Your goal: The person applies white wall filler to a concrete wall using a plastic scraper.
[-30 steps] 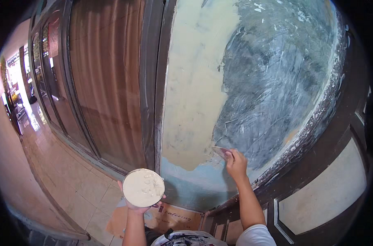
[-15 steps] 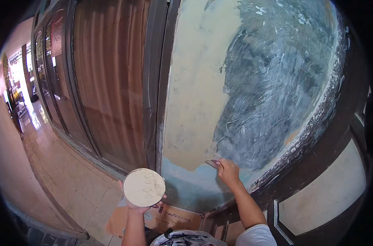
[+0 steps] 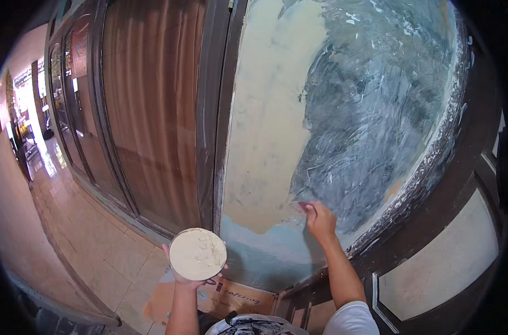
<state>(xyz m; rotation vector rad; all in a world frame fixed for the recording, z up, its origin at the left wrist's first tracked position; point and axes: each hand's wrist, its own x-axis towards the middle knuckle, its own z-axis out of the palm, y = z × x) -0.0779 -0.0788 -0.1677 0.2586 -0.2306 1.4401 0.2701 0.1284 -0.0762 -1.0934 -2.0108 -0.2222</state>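
My left hand [image 3: 187, 281] holds up a round tub of cream-coloured putty [image 3: 198, 254] from below, its fingers around the rim. The putty surface is lumpy on the right side. In my right hand [image 3: 322, 221] is a small putty knife [image 3: 303, 206], its blade against the wall, at the lower border between a cream coat [image 3: 265, 167] and a dark grey-blue patch [image 3: 365, 128]. Most of the knife is hidden by my fingers. Below the cream coat a strip of light blue wall [image 3: 259, 251] shows.
A dark wooden frame [image 3: 209, 139] with brown-curtained glass [image 3: 153, 111] stands left of the wall. Dark wood with a pale panel [image 3: 444, 257] borders the right. A printed orange-brown sheet [image 3: 237, 296] lies on the tiled floor [image 3: 97, 240] below my hands.
My right hand with the putty knife has moved up and slightly right along the wall. My left hand and the tub have hardly moved.
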